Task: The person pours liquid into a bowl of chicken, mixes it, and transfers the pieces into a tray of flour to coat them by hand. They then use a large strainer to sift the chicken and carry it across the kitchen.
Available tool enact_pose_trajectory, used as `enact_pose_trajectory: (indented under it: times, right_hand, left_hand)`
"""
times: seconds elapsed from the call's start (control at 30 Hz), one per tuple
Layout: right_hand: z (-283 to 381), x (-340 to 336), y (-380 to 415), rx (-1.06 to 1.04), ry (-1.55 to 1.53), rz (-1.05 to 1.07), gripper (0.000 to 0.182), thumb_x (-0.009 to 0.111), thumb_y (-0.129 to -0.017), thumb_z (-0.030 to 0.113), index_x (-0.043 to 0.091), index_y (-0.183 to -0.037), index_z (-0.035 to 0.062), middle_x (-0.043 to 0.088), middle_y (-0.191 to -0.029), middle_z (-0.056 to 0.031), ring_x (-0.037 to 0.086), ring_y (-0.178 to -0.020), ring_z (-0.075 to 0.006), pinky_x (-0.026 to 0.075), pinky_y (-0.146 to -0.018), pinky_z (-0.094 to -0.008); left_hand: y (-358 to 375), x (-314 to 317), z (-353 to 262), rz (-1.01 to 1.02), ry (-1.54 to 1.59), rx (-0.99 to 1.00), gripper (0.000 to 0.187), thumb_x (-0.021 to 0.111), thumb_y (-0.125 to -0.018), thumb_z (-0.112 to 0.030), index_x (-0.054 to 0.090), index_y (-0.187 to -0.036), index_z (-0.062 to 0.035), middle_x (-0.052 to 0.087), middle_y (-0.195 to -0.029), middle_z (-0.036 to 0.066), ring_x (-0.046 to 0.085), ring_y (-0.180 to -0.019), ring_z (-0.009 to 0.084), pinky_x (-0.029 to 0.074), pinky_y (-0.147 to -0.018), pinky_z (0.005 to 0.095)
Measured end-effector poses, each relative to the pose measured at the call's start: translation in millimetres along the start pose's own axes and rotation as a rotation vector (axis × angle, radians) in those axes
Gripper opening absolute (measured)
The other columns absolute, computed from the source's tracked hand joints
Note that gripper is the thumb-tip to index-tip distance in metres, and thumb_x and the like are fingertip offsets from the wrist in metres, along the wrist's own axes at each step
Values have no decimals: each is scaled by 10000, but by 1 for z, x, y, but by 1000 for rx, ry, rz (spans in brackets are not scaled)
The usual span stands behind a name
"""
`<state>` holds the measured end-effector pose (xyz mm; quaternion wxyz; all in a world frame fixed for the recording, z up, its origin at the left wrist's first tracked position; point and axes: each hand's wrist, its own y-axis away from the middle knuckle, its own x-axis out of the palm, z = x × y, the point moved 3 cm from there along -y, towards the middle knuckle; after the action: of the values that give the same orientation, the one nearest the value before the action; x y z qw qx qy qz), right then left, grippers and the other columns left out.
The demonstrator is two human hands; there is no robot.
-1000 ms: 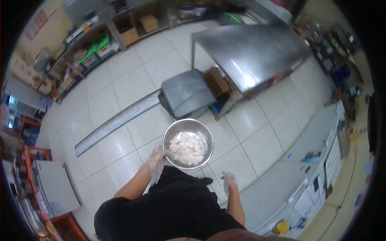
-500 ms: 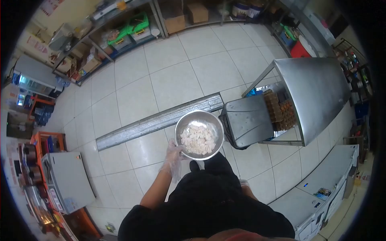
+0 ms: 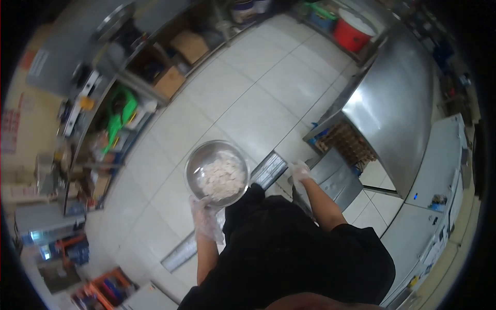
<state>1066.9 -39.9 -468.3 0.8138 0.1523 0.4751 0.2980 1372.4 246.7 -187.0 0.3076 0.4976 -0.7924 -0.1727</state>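
Observation:
A round metal bowl (image 3: 192,166) holds pale, whitish pieces of food (image 3: 222,176). My left hand (image 3: 202,212), in a clear plastic glove, grips the bowl's near left rim. To the right of the bowl, my right hand (image 3: 299,170), also gloved, is held out in front of me over the floor, close to the dark grey bin (image 3: 336,178). Its fingers are blurred, and whether they are open or closed is unclear.
A steel table (image 3: 392,103) stands at the right with egg trays (image 3: 346,144) under it. Beyond are a red tub (image 3: 354,32) and shelves with cardboard boxes (image 3: 189,46). White chest freezers (image 3: 439,155) line the right edge. A metal drain strip (image 3: 268,169) crosses the tiled floor.
The view has turned, and the shelves now appear nearer. The bowl, still in my left hand, sits further left in view. My right hand has come up from beside my body to the front.

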Motion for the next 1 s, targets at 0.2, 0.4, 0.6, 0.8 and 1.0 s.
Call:
enact_pose_trajectory:
  times: [0.2, 0.4, 0.6, 0.8, 1.0]
  right_hand:
    - [173, -114, -173, 64, -149, -58, 489, 554, -976, 451, 665, -1290, 91, 743, -1097, -165, 679, -1125, -317, 522, -983, -415]
    - [66, -65, -292, 138, 376, -152, 397, 506, -989, 313, 698, -1266, 102, 711, -1246, -147, 648, -1201, -335, 463, -1076, -483]
    - [-1, -53, -223, 816, -275, 120, 376, 649, -934, 374, 728, -1219, 142, 701, -1294, -137, 658, -1228, -290, 535, -978, -429]
    - [-21, -6, -299, 705, 14, 304, 376, 586, -969, 363, 735, -1212, 118, 703, -1296, -135, 655, -1233, -313, 545, -968, -462]
    - [66, -256, -567, 892, -267, 57, 433, 594, -942, 386, 726, -1243, 104, 646, -1380, -173, 612, -1295, -348, 501, -1054, -473]
  left_hand:
    - [-175, 119, -92, 47, -42, -19, 556, 572, -818, 47, 392, -1336, -45, 557, -1312, 222, 658, -1144, 360, 666, -789, 481]
    - [-399, 247, -122, 203, -199, -99, 525, 562, -831, 45, 396, -1319, -56, 559, -1315, 222, 668, -1117, 348, 669, -757, 484]
    - [-519, 504, -201, 494, -609, -109, 478, 583, -851, 18, 434, -1297, -63, 562, -1310, 200, 666, -1114, 353, 662, -796, 484]
    - [-644, 718, -194, 627, -561, -245, 508, 610, -859, -9, 416, -1324, -76, 568, -1317, 195, 656, -1142, 356, 646, -816, 519]
    - [-738, 874, -171, 591, -476, -280, 562, 585, -864, 1, 381, -1383, -74, 539, -1359, 211, 655, -1144, 360, 651, -810, 490]
